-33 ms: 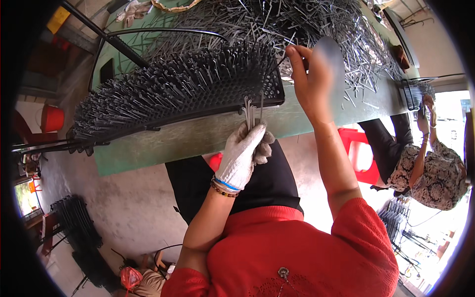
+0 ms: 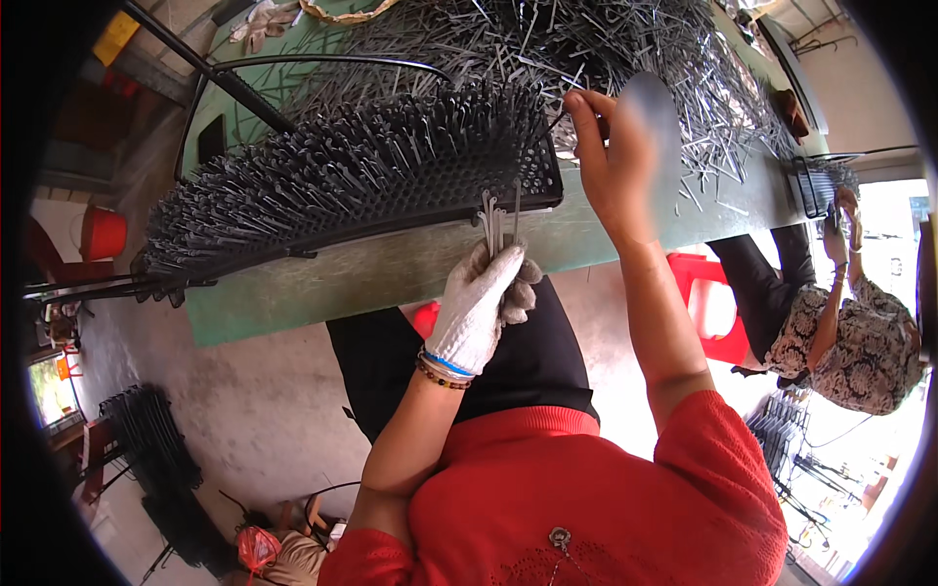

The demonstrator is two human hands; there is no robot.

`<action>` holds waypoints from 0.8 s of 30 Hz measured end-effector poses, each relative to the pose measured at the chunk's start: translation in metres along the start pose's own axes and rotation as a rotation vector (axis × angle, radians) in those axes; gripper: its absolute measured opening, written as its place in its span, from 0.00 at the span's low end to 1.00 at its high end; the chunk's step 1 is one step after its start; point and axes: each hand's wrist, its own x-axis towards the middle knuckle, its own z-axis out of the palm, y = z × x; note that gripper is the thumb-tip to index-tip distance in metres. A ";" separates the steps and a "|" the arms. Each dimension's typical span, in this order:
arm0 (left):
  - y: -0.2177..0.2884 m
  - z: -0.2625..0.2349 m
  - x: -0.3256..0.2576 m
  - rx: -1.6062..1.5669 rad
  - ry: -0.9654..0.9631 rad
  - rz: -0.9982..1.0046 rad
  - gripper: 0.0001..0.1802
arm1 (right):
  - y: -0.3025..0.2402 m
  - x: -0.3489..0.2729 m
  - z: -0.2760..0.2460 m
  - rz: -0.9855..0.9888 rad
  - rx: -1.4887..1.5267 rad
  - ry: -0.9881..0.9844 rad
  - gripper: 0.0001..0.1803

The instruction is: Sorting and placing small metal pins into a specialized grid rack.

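In a white knit glove, my left hand is closed round a small bundle of thin metal strips, their looped ends pointing up. It is held just in front of a long black perforated rack. Dark strips stand upright, packed in the rack's holes; at its right end several holes are bare. My bare right hand is raised beyond that end, thumb and forefinger pinching a thin dark strip whose lower tip is close to the rack. Part of this hand is blurred.
Loose metal strips lie in a large heap across the green table. A black bar slants over its left side. To the right, another person works by a smaller rack. A red stool stands below the table.
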 end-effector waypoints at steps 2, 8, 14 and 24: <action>0.000 -0.002 0.000 -0.007 -0.002 0.003 0.06 | 0.001 -0.001 0.002 -0.068 -0.008 0.039 0.06; -0.003 -0.007 -0.001 -0.037 -0.015 0.010 0.07 | -0.001 0.000 0.003 -0.032 0.034 -0.049 0.06; -0.001 -0.007 -0.003 -0.029 -0.013 0.006 0.07 | 0.006 -0.009 0.002 -0.143 -0.065 -0.168 0.07; 0.002 -0.005 -0.005 -0.023 -0.039 0.031 0.08 | 0.005 -0.014 0.001 -0.190 -0.235 -0.153 0.08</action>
